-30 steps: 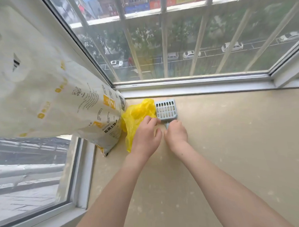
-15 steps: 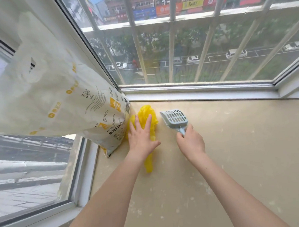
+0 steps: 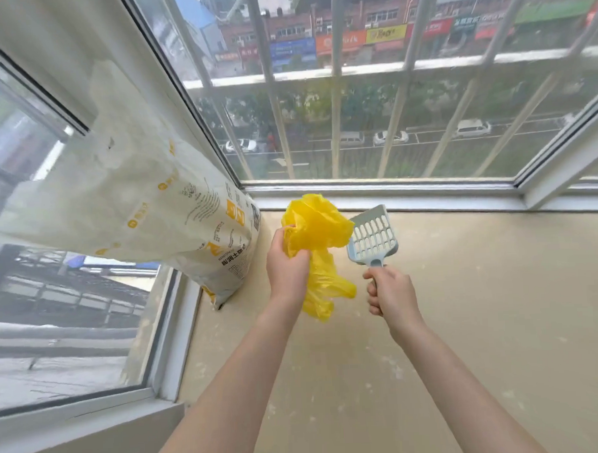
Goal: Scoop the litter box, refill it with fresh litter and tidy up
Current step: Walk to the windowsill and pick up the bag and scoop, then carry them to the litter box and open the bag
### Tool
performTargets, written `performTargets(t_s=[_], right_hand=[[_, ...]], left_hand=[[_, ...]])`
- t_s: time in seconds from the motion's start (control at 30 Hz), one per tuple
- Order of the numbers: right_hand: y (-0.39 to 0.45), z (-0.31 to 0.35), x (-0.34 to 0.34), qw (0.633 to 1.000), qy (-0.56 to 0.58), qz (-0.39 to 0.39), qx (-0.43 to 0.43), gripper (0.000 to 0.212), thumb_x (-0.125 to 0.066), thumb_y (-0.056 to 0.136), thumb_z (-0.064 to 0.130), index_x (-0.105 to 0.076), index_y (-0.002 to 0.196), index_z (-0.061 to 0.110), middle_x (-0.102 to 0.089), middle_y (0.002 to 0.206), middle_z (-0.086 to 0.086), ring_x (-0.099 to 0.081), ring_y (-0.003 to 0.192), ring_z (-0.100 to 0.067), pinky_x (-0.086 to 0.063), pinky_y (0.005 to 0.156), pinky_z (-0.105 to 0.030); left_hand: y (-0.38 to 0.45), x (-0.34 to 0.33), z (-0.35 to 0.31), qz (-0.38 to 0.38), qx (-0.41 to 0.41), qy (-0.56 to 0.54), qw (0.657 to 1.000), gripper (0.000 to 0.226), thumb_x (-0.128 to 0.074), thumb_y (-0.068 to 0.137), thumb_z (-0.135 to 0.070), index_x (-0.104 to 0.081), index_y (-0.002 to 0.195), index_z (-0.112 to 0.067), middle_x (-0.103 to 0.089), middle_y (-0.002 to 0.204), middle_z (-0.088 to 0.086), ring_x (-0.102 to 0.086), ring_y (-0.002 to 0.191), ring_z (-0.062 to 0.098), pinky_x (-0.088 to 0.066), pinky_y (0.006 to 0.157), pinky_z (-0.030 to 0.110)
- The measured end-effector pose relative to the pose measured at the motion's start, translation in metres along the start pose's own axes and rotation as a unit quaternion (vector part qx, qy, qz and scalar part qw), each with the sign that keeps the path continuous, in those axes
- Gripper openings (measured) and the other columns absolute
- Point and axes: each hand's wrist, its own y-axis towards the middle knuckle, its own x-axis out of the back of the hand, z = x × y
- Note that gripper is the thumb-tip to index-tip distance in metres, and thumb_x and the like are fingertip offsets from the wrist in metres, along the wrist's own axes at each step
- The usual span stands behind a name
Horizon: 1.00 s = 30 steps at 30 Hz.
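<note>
My left hand (image 3: pixel 287 266) grips a crumpled yellow plastic bag (image 3: pixel 316 225), lifted off the sill with its tail hanging down. My right hand (image 3: pixel 391 294) holds the handle of a pale blue slotted litter scoop (image 3: pixel 371 237), whose head points up and away, just right of the bag. A large white litter sack (image 3: pixel 135 202) with yellow print leans in the window corner to the left of my left hand. No litter box is in view.
The beige window sill (image 3: pixel 482 304) spreads out to the right and toward me. Window frames and glass (image 3: pixel 374 188) bound it at the back and on the left; metal bars stand outside the glass.
My left hand went from pressing flat on the bag to gripping and lifting it. My right hand raised the scoop off the sill and drew it back toward me.
</note>
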Motion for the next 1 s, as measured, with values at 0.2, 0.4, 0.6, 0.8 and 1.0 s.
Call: performTargets(t_s=[0.2, 0.4, 0.6, 0.8, 1.0], right_hand=[[-0.081, 0.059, 0.052, 0.995, 0.099, -0.01, 0.025, 0.012, -0.045, 0.085, 0.003, -0.05, 0.076, 0.008, -0.036, 0.053, -0.002, -0.029, 0.038, -0.012, -0.024, 0.038, -0.018], [-0.193, 0.108, 0.117, 0.988, 0.135, -0.016, 0.07, 0.012, -0.043, 0.087, 0.005, -0.05, 0.078, 0.008, -0.035, 0.053, -0.002, -0.027, 0.041, -0.012, -0.021, 0.038, -0.018], [-0.295, 0.117, 0.174, 0.979, 0.185, -0.023, 0.079, 0.007, -0.046, 0.086, 0.006, -0.048, 0.079, 0.009, -0.037, 0.053, 0.0, -0.027, 0.044, -0.013, -0.018, 0.043, -0.023], [-0.368, 0.099, 0.211, 0.958, 0.279, 0.022, 0.066, 0.013, -0.044, 0.09, 0.009, -0.047, 0.078, 0.011, -0.035, 0.053, 0.002, -0.026, 0.041, -0.009, -0.019, 0.035, -0.018], [-0.425, 0.082, 0.226, 0.943, 0.323, 0.0, 0.083, 0.011, -0.042, 0.093, 0.005, -0.048, 0.084, 0.007, -0.038, 0.055, 0.003, -0.026, 0.04, -0.006, -0.019, 0.032, -0.016]], left_hand=[[-0.075, 0.006, -0.086, 0.052, 0.065, -0.162, 0.983, 0.031, -0.057, 0.081, 0.005, -0.059, 0.087, -0.026, -0.064, 0.087, 0.004, -0.062, 0.078, 0.025, -0.054, 0.069, 0.04], [-0.171, 0.03, -0.16, 0.075, 0.06, -0.174, 0.98, 0.029, -0.058, 0.084, 0.002, -0.06, 0.095, -0.024, -0.067, 0.093, 0.004, -0.066, 0.082, 0.027, -0.056, 0.073, 0.042], [-0.27, 0.057, -0.214, 0.106, 0.054, -0.204, 0.972, 0.027, -0.053, 0.087, 0.005, -0.059, 0.097, -0.019, -0.065, 0.089, 0.006, -0.065, 0.071, 0.021, -0.056, 0.055, 0.029], [-0.343, 0.077, -0.228, 0.131, 0.061, -0.243, 0.959, 0.03, -0.05, 0.09, 0.004, -0.058, 0.101, -0.023, -0.065, 0.093, 0.007, -0.066, 0.065, 0.017, -0.051, 0.046, 0.024], [-0.386, 0.083, -0.233, 0.191, 0.065, -0.252, 0.946, 0.036, -0.051, 0.089, 0.003, -0.058, 0.121, -0.014, -0.066, 0.092, 0.011, -0.067, 0.06, 0.017, -0.052, 0.047, 0.027]])
